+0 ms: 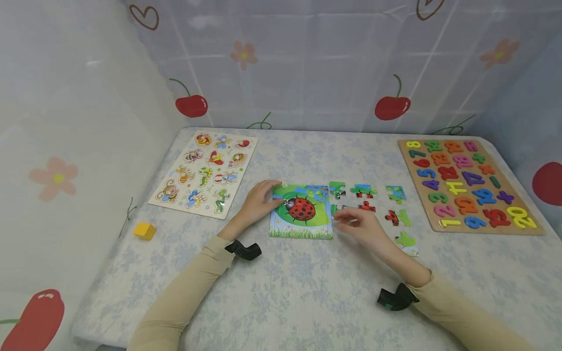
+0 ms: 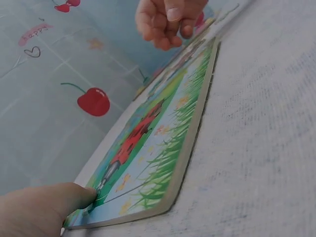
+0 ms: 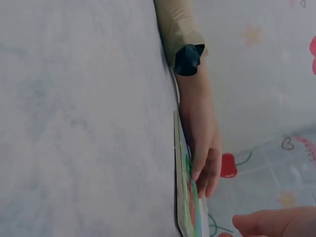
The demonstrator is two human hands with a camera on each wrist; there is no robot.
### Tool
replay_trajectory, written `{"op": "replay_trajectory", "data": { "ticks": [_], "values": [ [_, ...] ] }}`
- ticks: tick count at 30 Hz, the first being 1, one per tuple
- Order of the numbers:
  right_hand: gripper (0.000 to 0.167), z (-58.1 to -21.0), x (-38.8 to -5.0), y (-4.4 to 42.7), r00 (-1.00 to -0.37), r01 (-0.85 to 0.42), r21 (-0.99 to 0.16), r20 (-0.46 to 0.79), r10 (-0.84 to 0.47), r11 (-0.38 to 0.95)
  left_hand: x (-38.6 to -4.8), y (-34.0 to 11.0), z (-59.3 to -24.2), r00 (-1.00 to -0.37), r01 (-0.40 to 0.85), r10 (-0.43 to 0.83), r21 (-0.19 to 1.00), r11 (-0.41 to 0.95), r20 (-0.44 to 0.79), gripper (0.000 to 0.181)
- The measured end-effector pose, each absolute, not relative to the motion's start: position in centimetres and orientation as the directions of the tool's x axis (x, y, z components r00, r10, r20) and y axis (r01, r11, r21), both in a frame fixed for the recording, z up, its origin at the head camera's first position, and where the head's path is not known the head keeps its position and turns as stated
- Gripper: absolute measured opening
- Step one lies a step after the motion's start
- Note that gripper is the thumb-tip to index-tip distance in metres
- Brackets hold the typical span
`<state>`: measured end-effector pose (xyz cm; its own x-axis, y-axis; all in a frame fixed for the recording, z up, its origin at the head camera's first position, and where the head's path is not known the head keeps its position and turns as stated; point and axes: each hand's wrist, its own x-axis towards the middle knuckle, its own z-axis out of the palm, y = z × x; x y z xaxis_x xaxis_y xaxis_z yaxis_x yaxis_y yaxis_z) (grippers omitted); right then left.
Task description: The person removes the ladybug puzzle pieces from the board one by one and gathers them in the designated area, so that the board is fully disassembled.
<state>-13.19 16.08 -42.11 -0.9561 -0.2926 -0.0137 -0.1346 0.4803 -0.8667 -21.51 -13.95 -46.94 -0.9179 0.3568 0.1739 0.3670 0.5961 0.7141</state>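
Note:
A square ladybug puzzle board [image 1: 302, 212] lies flat on the table, showing a red ladybug on green leaves above grass. At its upper left edge, my left hand [image 1: 258, 201] grips it, the thumb [image 2: 74, 196] on the picture; its other fingers are partly hidden in the left wrist view. My right hand [image 1: 361, 227] hovers just beyond the board's right edge, its fingers loosely bent and nothing visible in them. Loose jigsaw pieces lie to the right of the board, among them a green one [image 1: 406, 241] and a red-and-black one [image 1: 391, 218].
A pale peg board with insect pictures [image 1: 206, 170] lies at the back left. On the right is a wooden number board [image 1: 471, 185] with coloured digits and signs. A yellow block [image 1: 145, 231] sits near the table's left edge. Printed curtains stand behind and beside the table.

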Motion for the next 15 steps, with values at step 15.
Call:
{"op": "replay_trajectory", "data": {
  "ticks": [15],
  "values": [
    [0.040,-44.1,-15.0,10.1,-0.904,-0.275,-0.839,0.060,-0.422,0.469,-21.8,-14.2,-46.8,-0.893,0.396,0.439,0.631,0.667,0.097,0.079]
  ]
}}
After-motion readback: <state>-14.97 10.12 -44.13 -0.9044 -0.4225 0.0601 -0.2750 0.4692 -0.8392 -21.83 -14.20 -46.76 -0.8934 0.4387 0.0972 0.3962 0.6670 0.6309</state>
